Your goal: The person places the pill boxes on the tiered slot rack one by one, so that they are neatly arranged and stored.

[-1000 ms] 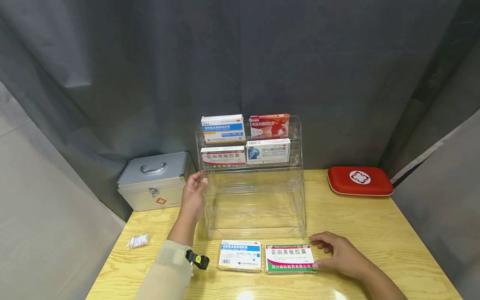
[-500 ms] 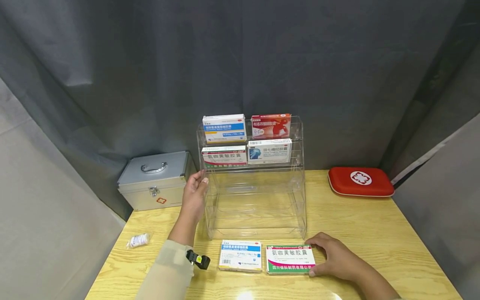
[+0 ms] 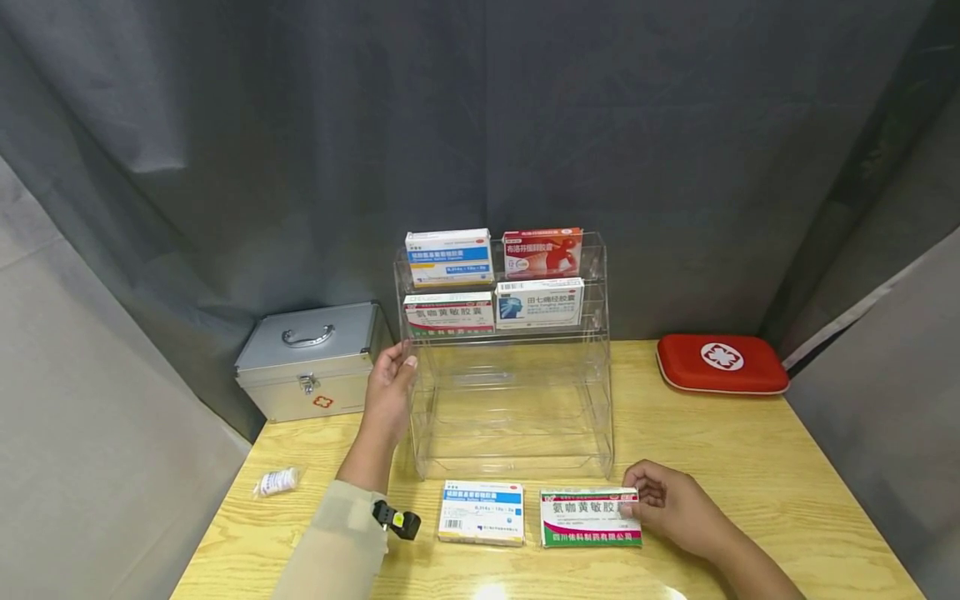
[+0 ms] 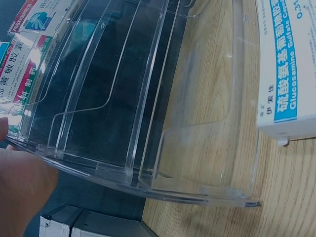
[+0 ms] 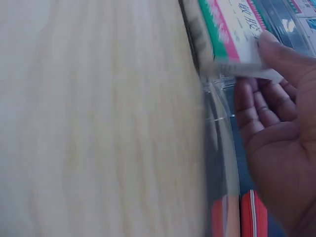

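A clear tiered display rack (image 3: pixel 517 417) stands mid-table, and my left hand (image 3: pixel 388 383) grips its left side edge. Between thumb and fingers, my right hand (image 3: pixel 671 508) pinches the right end of a white, green and magenta medicine box (image 3: pixel 588 533). Its thumb (image 5: pixel 274 47) presses on the printed face, with the fingers behind. Left of that box, a blue-and-white medicine box (image 3: pixel 480 525) lies in front of the rack. Upper tiers hold a blue-and-white box (image 3: pixel 448 258), a red box (image 3: pixel 542 254), a green-and-magenta box (image 3: pixel 448 315) and a white box (image 3: pixel 538 304).
A silver first-aid case (image 3: pixel 307 367) stands left of the rack. A red first-aid pouch (image 3: pixel 722 363) lies at the back right of the wooden table (image 3: pixel 697 442). Near the left edge is a small wrapped white roll (image 3: pixel 276 482). A dark curtain (image 3: pixel 480 125) hangs behind.
My right hand has closed on the green-and-magenta medicine box, its thumb moving onto the face. The box has tilted up and shifted slightly right. My left hand stays on the rack.
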`<state>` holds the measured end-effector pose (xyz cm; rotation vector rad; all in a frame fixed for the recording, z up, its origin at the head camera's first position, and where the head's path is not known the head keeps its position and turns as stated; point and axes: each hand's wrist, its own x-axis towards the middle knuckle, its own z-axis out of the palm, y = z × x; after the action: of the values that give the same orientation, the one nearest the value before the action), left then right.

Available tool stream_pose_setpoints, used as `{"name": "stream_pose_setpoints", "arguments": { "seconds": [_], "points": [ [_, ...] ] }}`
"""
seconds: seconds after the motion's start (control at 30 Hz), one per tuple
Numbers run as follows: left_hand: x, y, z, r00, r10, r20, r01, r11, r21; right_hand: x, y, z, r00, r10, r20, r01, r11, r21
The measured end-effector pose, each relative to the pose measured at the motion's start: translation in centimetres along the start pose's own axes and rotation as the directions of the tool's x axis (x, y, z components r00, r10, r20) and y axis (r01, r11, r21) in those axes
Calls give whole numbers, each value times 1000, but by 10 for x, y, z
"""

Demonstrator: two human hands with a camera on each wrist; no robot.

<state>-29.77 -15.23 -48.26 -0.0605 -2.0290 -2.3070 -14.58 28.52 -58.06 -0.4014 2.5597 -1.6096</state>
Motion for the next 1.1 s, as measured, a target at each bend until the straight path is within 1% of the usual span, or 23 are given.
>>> {"name": "stream_pose_setpoints", "arguments": {
  "seconds": [0.17,0.3,0.37,0.43,0.5,0.63,0.7,0.8,0.97,1.1],
  "points": [
    [0,0,0,1000,0,-2,0,1000,-2,2,-7,-2,993,1,-121,10,996,84],
    [1,-1,0,1000,0,1,0,1000,-8,5,-19,-6,987,35,-158,-13,990,142],
    [1,-1,-1,1000,-1,2,1,1000,-13,7,-28,-8,983,43,-176,-16,988,153],
    [0,-1,-1,1000,1,6,-1,1000,-14,11,-39,-11,979,18,-204,10,991,133],
    [0,0,-1,1000,3,10,-3,1000,-12,17,-52,-15,969,-38,-244,63,993,97],
    [-1,0,0,1000,0,12,0,1000,0,32,-78,-22,934,-168,-315,183,983,20],
    [-1,1,0,1000,-4,11,4,1000,1,42,-90,-26,920,-200,-337,216,976,11],
    [-1,-1,0,1000,-5,10,5,1000,0,54,-109,-32,901,-227,-370,242,970,-7],
    [1,-1,0,1000,1,4,-1,1000,3,72,-135,-41,868,-261,-421,254,964,-75],
    [1,0,0,1000,14,6,-14,1000,-11,85,-151,-44,857,-284,-430,275,958,-86]
  ]
}}
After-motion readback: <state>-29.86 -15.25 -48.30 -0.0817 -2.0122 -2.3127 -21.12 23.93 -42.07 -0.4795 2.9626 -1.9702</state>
